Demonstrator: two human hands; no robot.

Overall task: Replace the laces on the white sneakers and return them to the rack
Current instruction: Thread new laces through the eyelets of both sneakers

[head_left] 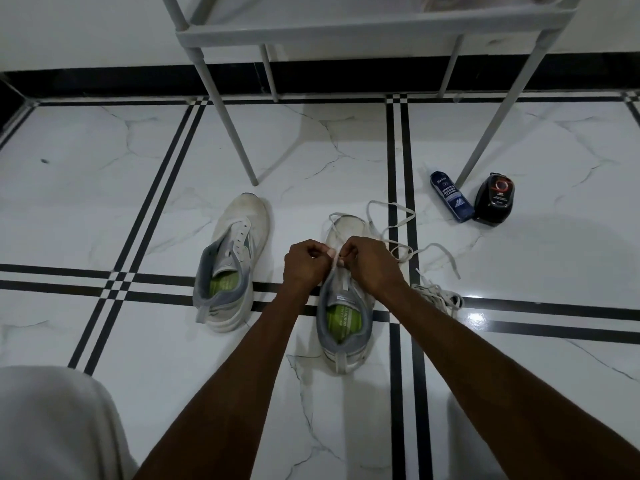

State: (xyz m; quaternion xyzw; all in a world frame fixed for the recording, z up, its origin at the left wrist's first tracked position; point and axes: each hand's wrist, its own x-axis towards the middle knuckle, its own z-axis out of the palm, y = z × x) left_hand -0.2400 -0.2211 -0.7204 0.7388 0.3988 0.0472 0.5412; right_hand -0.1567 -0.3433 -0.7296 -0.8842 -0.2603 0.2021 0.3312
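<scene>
Two white sneakers with grey collars and green insoles stand on the tiled floor. The left sneaker (230, 261) has empty eyelets and no lace. Over the right sneaker (344, 317) my left hand (304, 263) and my right hand (367, 261) each pinch a strand of a white lace (391, 216) above its tongue. The lace's loose lengths loop past the toe and out to the right. A second bundled lace (438, 296) lies right of that shoe. The hands hide the eyelet rows.
A white shoe rack (346, 32) stands behind the shoes, with its legs on the floor. A blue cleaner bottle (450, 197) and a black polish applicator (493, 199) lie at the right by a rack leg. My knee in light cloth (55, 424) fills the lower left.
</scene>
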